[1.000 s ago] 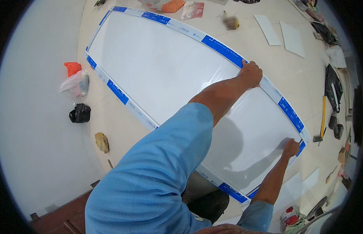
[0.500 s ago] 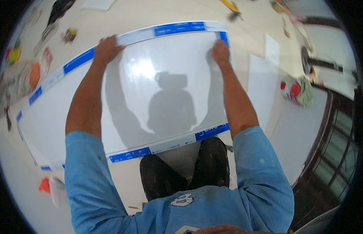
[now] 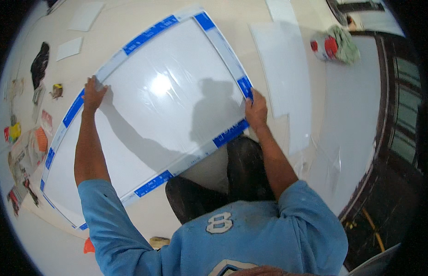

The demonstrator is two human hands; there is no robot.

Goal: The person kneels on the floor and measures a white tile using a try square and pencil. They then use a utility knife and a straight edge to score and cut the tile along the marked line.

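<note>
A large white panel (image 3: 163, 115), edged with a white frame in blue-and-white tape (image 3: 149, 36), lies tilted across the view and over my knees. Shiny clear film seems to cover its face, which carries a bright glare and my shadow. My left hand (image 3: 93, 94) grips the far left edge, fingers over the rim and thumb on the face. At the right edge, close to the near right corner, my right hand (image 3: 256, 110) is closed round the frame; some of its fingers are hidden.
White board pieces (image 3: 280, 69) lie on the floor at right, near a red-and-white bag with a green cloth (image 3: 345, 43). A dark grilled frame (image 3: 400, 106) stands far right. At left are a black cloth (image 3: 39, 64), crumpled wrappers (image 3: 27, 147) and smaller white boards (image 3: 69, 48).
The view has turned, so the floor things and the panel appear swung counter-clockwise. My right hand has moved from near the far right corner down the right edge. My left hand keeps its grip.
</note>
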